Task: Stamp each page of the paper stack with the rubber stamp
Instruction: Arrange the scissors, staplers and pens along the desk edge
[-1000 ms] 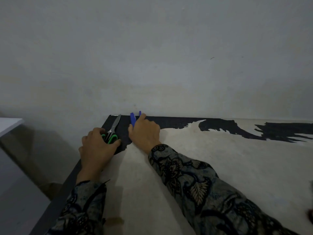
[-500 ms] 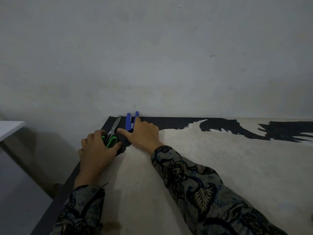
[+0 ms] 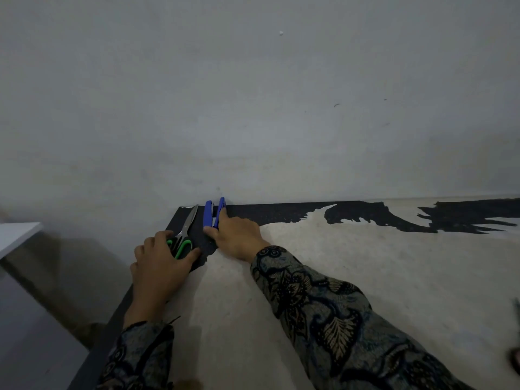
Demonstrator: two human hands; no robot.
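Neither a paper stack nor a rubber stamp shows in this view. My left hand (image 3: 160, 266) lies over the green handles of a pair of scissors (image 3: 188, 225), fingers on one side and thumb on the other. The blades point toward the wall at the table's far left corner. Just to the right, my right hand (image 3: 239, 237) touches two slim blue pieces (image 3: 208, 213). Its index finger lies along the right piece and its thumb sits at the base of the left one. I cannot tell what the blue pieces are.
The table (image 3: 365, 277) has a worn pale top with black patches along the far edge and stands against a grey wall. Its left edge runs diagonally beside my left arm. A white surface (image 3: 17, 235) sits lower at the far left. A dark object (image 3: 516, 358) peeks in at the right edge.
My right thumb has spread left and the blue pieces have shifted slightly toward the scissors. My left hand has stayed on the scissor handles.
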